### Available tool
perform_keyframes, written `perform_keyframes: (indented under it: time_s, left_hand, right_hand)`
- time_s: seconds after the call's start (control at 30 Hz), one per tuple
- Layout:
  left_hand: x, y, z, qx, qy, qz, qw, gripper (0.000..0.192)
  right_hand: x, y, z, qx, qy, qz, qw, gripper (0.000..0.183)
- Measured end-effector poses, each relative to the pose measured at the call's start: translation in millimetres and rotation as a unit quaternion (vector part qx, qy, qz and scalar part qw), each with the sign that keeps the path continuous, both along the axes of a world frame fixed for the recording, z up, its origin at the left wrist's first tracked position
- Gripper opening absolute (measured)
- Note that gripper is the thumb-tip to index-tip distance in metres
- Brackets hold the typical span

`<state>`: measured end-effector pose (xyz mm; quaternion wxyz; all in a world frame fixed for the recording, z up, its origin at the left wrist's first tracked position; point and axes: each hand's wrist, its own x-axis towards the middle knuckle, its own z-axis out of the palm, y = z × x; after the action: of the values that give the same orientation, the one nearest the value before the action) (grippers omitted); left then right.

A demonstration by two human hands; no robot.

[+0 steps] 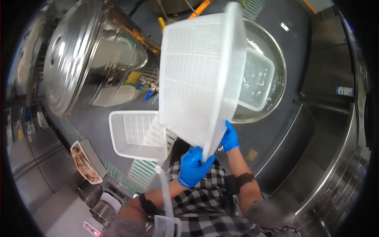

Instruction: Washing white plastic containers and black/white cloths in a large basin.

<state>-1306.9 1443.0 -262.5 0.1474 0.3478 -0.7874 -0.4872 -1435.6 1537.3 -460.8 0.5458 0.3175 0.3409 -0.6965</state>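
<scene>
A large white slatted plastic basket (192,74) is tipped onto its side in front of me, its open side turned right. My left hand (195,169), in a blue glove, grips the near corner of its rim with the thumb over the edge. Also gloved in blue, my right hand (230,138) holds the rim on the open side; part of its grip is hidden. Behind the basket, a round steel basin (281,91) holds water, with a white plastic basket or tray (264,102) in it. Another white basket (118,150) stands on the floor to the left.
At upper left is a large lidded steel vat (74,59), with blue-handled valves (149,94) near it. Green-slotted drain covers (143,171) cross the grey floor. A white box (96,166) with brown contents sits lower left. Steel kitchen units (299,160) line the right.
</scene>
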Motion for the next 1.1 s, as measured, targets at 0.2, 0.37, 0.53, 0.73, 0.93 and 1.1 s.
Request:
perform_keyframes:
  time_s: [0.2,0.37,0.53,0.73,0.93,1.1]
  left_hand:
    - [59.0,25.2,21.0,0.274,0.038,0.234,0.932,0.018]
    - [112.1,37.6,38.9,0.466,0.033,0.431,0.772,0.034]
    - [204.0,24.2,44.7,0.45,0.163,0.485,0.732,0.044]
    - [377.4,3.8,-9.5,0.42,0.143,0.521,0.729,0.045]
    - [509.2,-42.3,-53.2,0.325,0.083,0.574,0.747,0.04]
    - [619.2,3.4,-141.7,0.114,-0.314,0.533,0.777,0.039]
  right_hand:
    - [6.1,46.8,7.3,-0.011,-0.022,-0.015,1.0,0.041]
    - [-1.9,80.4,11.7,0.133,0.036,0.061,0.989,0.043]
    - [7.8,94.5,-2.4,0.206,0.042,0.131,0.969,0.036]
    - [88.2,74.0,-31.5,0.213,0.085,0.268,0.936,0.031]
    - [234.3,24.2,12.3,0.144,-0.016,0.37,0.918,0.043]
    - [288.5,16.1,4.9,0.169,0.013,0.557,0.813,0.059]
